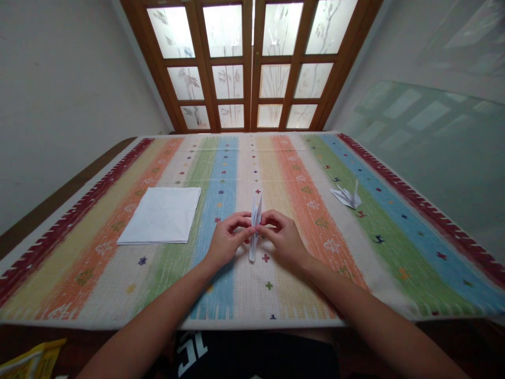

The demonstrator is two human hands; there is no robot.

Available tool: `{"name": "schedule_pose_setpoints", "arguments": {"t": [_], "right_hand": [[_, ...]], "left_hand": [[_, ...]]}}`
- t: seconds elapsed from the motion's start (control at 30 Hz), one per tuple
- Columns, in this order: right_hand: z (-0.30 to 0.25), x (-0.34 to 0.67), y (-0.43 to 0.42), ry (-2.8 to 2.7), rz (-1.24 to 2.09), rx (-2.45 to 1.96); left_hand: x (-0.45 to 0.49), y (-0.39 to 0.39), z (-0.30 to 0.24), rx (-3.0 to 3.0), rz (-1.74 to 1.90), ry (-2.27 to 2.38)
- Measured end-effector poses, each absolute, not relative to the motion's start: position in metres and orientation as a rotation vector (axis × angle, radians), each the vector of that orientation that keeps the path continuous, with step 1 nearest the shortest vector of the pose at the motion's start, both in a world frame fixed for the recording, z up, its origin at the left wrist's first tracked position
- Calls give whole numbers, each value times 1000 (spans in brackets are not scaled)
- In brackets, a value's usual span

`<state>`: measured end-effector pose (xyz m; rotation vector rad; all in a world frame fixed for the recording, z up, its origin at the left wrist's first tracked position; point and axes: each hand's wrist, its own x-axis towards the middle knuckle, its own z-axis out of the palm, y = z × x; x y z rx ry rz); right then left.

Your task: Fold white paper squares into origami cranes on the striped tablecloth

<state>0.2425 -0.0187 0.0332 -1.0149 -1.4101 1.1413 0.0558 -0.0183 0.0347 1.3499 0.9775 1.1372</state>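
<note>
From afar, my left hand [232, 236] and right hand [284, 235] pinch folded paper [256, 206]; sheets [161, 216] lie at nine o'clock, crane [349, 198] at two.

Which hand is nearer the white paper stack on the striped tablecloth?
Left. The left hand is to the right of the white paper stack, apart from it; the right hand is farther right, across the folded paper both hands hold.

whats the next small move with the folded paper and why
Probably slide the right hand along the folded white paper to press its far end flatter, with the left hand steadying it. Both hands pinch the paper near its middle, thumbs close together, and the far end sticks out past the fingers, its layers seemingly slightly apart.
</note>
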Motion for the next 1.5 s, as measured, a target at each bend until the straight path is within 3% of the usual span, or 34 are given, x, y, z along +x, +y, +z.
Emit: {"name": "schedule_pose_setpoints", "arguments": {"t": [0.43, 1.23, 1.5], "right_hand": [[36, 245, -21, -1546, 994, -1004], [32, 245, -21, -1493, 1187, -979], [29, 247, -19, -1519, 1100, -976]], "left_hand": [[55, -17, 34, 1396, 1175, 1002], [57, -27, 38, 1687, 1260, 1039], [57, -25, 36, 1631, 1268, 1010]]}}
